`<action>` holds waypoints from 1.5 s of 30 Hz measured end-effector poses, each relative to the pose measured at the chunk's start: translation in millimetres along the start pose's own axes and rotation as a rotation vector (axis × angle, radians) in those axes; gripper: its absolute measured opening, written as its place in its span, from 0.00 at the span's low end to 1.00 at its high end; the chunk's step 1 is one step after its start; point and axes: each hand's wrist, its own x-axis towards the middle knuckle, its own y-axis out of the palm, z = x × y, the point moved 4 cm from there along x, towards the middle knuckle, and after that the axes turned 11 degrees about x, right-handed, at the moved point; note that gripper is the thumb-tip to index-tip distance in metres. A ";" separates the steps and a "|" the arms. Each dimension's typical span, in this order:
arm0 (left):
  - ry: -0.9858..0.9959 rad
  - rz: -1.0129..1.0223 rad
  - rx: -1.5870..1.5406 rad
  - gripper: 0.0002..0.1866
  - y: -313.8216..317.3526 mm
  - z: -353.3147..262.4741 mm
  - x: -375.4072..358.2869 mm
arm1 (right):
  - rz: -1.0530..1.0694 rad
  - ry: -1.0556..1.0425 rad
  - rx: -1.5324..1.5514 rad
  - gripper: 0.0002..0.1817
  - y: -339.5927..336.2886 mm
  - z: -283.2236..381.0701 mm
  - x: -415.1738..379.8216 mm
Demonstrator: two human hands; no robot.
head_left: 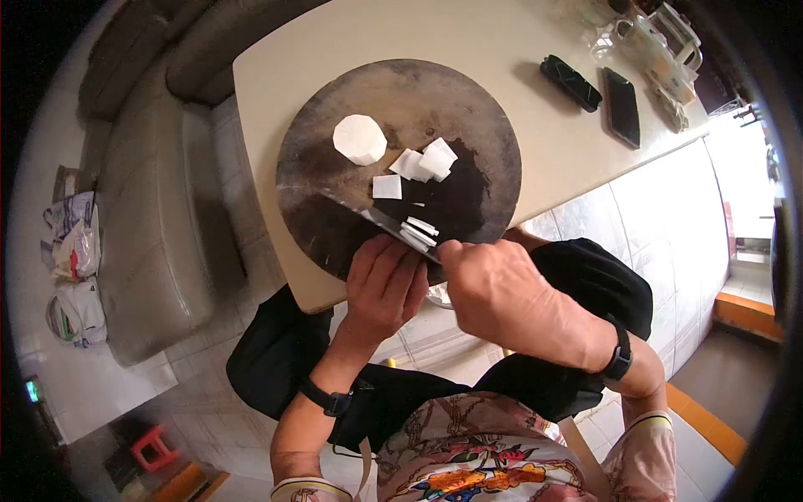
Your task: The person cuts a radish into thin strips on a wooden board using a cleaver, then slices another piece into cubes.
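Note:
My right hand [493, 280] is closed round the handle of a kitchen knife [378, 221], its blade pointing up and left across a dark round chopping board [393, 79]. Close against the near side of the blade, my left hand [381, 280] has its fingers curled and pressed together; what lies under them is hidden. Thin white strips [420, 230] lie just beyond the blade. Farther up the board are a square white slice [386, 186], several overlapping white slices [431, 161] and a thick white chunk [360, 140], which looks like white radish.
The board rests on a cream table [276, 63]. A black phone [621, 107], a dark case [571, 82] and a clear jug [661, 50] stand at the upper right. Below the board a bowl [438, 294] partly shows. A grey sofa [159, 217] is on the left.

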 end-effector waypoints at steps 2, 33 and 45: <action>-0.012 -0.004 -0.023 0.12 0.4 0.2 0.0 | 0.038 0.038 0.040 0.08 -4.4 -4.2 -5.1; -0.081 0.025 -0.046 0.11 -9.9 2.8 -7.5 | 0.040 0.043 0.065 0.07 -5.9 2.1 -15.2; -0.063 0.032 -0.034 0.13 -7.4 2.4 -9.1 | 0.119 0.077 0.048 0.07 -0.4 3.2 -17.7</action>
